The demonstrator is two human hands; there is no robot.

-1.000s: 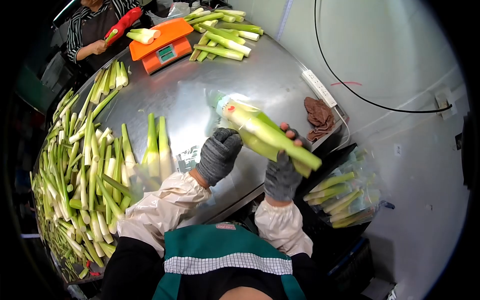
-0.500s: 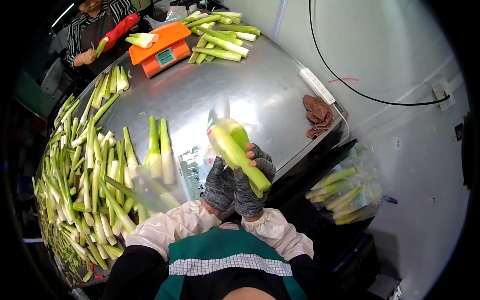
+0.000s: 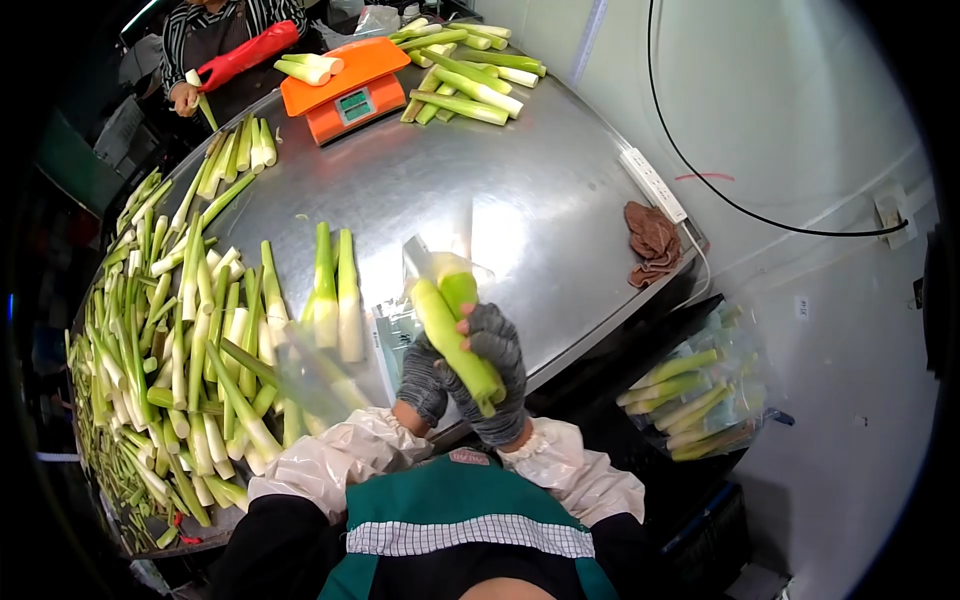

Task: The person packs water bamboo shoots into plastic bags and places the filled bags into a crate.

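Two or so pale green water bamboo shoots point(image 3: 447, 325) are held at a tilt above the near edge of the metal table, cut ends toward me. Clear plastic film point(image 3: 452, 265) surrounds their far end. My right hand point(image 3: 495, 365), in a grey fingerless glove, is wrapped around the shoots from the right. My left hand point(image 3: 422, 380), gloved alike, is closed against their left side; its fingers are partly hidden behind them. Beside it on the table lies a printed plastic bag point(image 3: 393, 335). Two separate shoots point(image 3: 348, 295) lie left of that bag.
A large heap of shoots point(image 3: 200, 350) covers the table's left side. An orange scale point(image 3: 345, 95) holds shoots, with more point(image 3: 475, 85) beside it. A brown cloth point(image 3: 652, 243) and power strip point(image 3: 652, 183) lie at right; bagged shoots point(image 3: 690, 395) sit below. A person point(image 3: 225, 60) stands opposite.
Both hands and the shoots have shifted left and slightly closer to me, and the shoots point more upright. The whole view has shifted a little. The person opposite has moved the shoot they hold.
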